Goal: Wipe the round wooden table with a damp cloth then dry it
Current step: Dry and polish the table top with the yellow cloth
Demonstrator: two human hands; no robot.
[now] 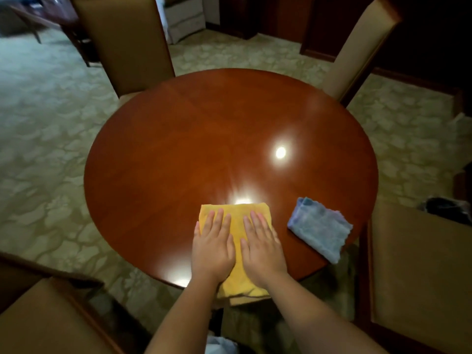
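Note:
The round wooden table (178,149) fills the middle of the view, glossy and reddish brown. A yellow cloth (237,221) lies flat at its near edge and hangs a little over the rim. My left hand (213,249) and my right hand (263,249) press side by side on this cloth with straight fingers. A folded blue cloth (320,229) lies on the table to the right of my right hand, apart from it, close to the rim.
Four tan upholstered chairs stand around the table: far left (127,44), far right (357,47), near right (419,277) and near left (51,318). Patterned carpet (51,149) surrounds the table. Lamp glare reflects off the tabletop.

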